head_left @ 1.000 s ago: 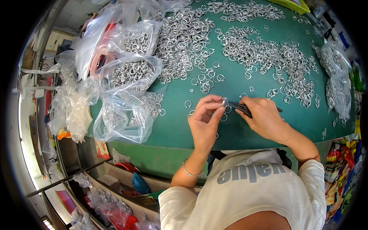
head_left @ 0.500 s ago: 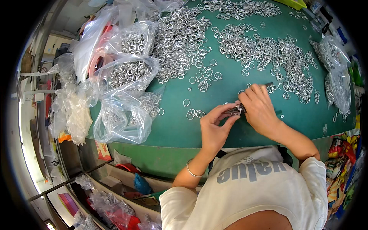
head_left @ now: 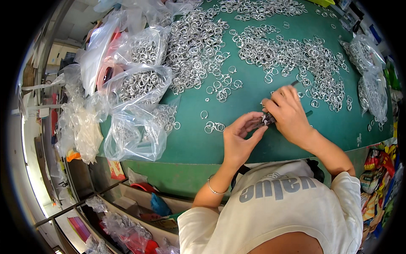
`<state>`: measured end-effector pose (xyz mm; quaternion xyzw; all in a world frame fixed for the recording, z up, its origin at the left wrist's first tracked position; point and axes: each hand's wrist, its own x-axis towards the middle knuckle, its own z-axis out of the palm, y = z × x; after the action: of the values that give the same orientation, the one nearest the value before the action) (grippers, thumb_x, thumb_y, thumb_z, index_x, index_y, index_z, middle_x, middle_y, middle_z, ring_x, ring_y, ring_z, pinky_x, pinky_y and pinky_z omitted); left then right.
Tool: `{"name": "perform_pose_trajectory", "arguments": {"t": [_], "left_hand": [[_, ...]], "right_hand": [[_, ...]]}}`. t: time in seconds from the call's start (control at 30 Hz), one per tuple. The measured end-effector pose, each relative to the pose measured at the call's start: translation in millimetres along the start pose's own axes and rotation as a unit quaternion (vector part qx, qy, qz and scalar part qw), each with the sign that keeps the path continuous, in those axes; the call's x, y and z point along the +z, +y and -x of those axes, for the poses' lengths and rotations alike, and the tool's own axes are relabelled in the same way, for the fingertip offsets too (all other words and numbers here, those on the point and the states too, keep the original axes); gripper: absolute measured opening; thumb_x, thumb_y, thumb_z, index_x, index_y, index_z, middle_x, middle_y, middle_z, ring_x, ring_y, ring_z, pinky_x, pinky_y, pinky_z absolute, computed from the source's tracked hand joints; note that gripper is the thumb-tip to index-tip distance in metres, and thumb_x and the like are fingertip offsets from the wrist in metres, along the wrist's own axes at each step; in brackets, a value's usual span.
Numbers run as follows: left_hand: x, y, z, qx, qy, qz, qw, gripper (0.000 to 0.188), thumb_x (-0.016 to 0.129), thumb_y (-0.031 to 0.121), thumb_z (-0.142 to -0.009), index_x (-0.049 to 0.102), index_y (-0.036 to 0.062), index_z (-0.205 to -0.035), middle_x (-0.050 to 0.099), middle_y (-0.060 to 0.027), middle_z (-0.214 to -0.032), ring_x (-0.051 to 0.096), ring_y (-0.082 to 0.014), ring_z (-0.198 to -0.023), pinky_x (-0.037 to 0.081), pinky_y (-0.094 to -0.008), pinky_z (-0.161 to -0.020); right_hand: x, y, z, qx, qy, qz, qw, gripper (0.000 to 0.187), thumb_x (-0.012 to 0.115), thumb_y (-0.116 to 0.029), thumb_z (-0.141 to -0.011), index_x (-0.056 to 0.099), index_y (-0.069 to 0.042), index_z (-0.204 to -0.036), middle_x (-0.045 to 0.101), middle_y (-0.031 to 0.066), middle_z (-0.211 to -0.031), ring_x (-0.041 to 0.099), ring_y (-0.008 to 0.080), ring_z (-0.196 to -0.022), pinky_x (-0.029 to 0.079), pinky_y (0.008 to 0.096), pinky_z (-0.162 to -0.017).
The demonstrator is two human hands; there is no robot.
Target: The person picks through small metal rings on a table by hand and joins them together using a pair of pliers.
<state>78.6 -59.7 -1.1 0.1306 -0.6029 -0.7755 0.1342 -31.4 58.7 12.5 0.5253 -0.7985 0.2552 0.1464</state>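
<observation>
Head view: The right hand point(head_left: 292, 113) grips dark pliers point(head_left: 270, 118), handles parted. The left hand point(head_left: 237, 135) pinches a small metal part point(head_left: 265, 121) at the pliers' head, apparently to steady it. Loose rings point(head_left: 292, 55) lie beyond the pliers on the green surface point(head_left: 190, 146), presumably for easy reach; a clear bag point(head_left: 141, 86) of rings sits left of the pliers. Below the pliers, the shirt point(head_left: 292, 216) bears large grey lettering point(head_left: 278, 190); fine print elsewhere is unreadable.

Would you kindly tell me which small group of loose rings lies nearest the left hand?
The overlapping cluster just left of the left hand; the scattered group beyond it lies farther off.
</observation>
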Motion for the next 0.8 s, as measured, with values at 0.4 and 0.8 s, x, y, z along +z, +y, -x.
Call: {"name": "perform_pose_trajectory", "arguments": {"t": [0.4, 0.8], "left_hand": [[-2, 6, -2, 0.007, -0.016, -0.007, 1.000, 0.028, 0.060, -0.013, -0.075, 0.059, -0.0059, -0.102, 0.060, -0.0098, -0.098, 0.061, -0.0152, -0.089, 0.050, -0.0256, -0.081], [-7, -3, -3, 0.011, -0.027, 0.029, 0.999, 0.029, 0.060, -0.012, -0.077, 0.055, -0.0090, -0.106, 0.061, -0.0151, -0.102, 0.061, -0.0200, -0.093, 0.050, -0.0283, -0.084]], "right_hand": [[3, 2, 14, 0.053, -0.082, -0.064, 0.993, 0.027, 0.067, -0.007, -0.062, 0.051, -0.001, -0.083, 0.055, 0.0111, -0.062, 0.057, 0.0298, -0.060, 0.043, 0.0397, -0.056], [7, 2, 16, 0.045, -0.087, -0.040, 0.994, 0.023, 0.065, -0.005, -0.061, 0.049, -0.003, -0.078, 0.054, 0.0102, -0.057, 0.056, 0.0299, -0.053, 0.043, 0.0401, -0.051]]}}
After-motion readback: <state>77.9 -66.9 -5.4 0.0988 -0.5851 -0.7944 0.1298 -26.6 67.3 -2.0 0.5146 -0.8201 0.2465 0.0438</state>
